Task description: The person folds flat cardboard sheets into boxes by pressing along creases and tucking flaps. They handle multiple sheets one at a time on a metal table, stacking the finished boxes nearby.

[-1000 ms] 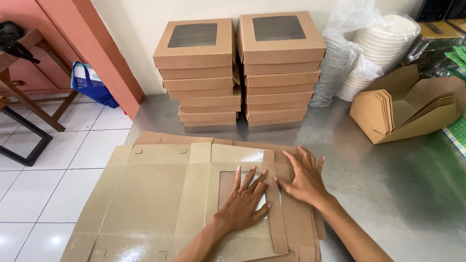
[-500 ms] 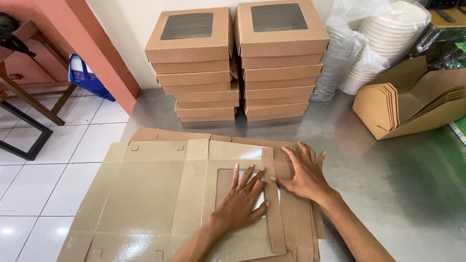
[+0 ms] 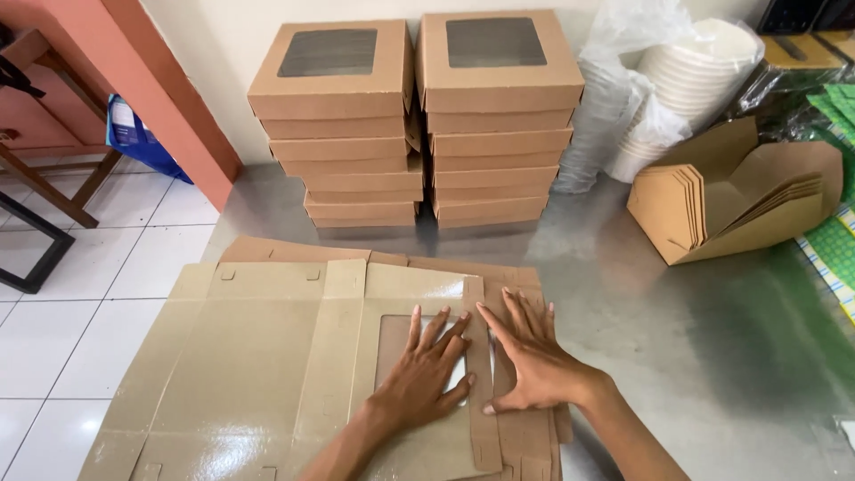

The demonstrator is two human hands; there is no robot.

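Note:
A flat, unfolded brown cardboard box blank (image 3: pixel 249 356) with a clear window panel lies on a steel table (image 3: pixel 712 338), on top of more flat blanks. My left hand (image 3: pixel 426 374) rests palm down on the window panel, fingers spread. My right hand (image 3: pixel 530 361) presses flat on the blank's right side flap, just beside the left hand. Neither hand grips anything.
Two stacks of folded brown window boxes (image 3: pixel 337 125) (image 3: pixel 494 116) stand at the back. Bagged white paper bowls (image 3: pixel 686 80) and nested brown paper containers (image 3: pixel 739 196) sit at the right. A white tiled floor (image 3: pixel 80 294) and wooden furniture (image 3: pixel 36 169) lie left.
Both hands stay pressed on the blank; the right hand has slid slightly along the side flap. The view has shifted a little.

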